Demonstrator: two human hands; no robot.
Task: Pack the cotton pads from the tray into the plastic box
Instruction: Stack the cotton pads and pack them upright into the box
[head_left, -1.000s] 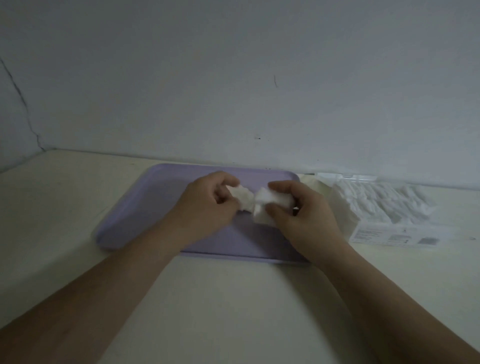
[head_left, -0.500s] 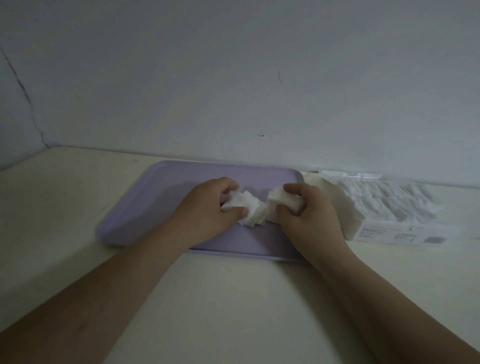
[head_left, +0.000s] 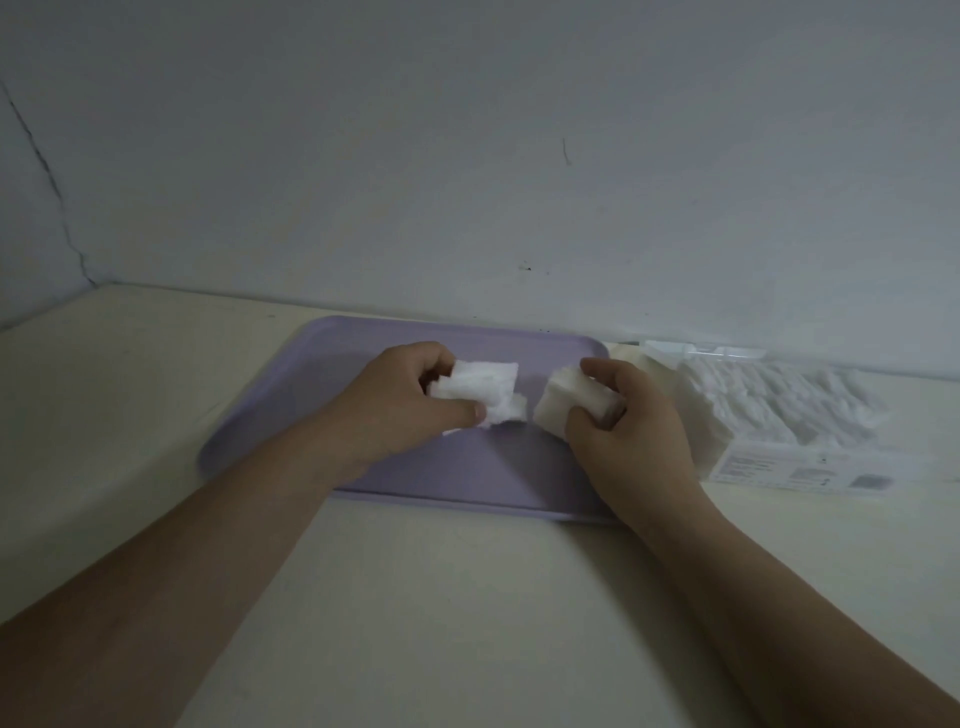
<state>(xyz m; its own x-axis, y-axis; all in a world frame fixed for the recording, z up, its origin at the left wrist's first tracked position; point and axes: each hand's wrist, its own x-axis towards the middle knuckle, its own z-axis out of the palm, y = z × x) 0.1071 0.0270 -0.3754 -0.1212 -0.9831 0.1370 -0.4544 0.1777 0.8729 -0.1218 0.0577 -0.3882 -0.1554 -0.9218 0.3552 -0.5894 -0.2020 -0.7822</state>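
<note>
Holding: our L hand (head_left: 410, 400) pinches loose white square cotton pads (head_left: 483, 387); R hand (head_left: 628, 431) grips white pad stack (head_left: 563, 408). Clear plastic box (head_left: 779, 465) just right of R hand.

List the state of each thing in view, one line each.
left hand: grips the loose pad bunch
right hand: grips the neat pad stack
tray: flat on the table, beneath both hands
plastic box: right of the tray, heaped with pads
</note>
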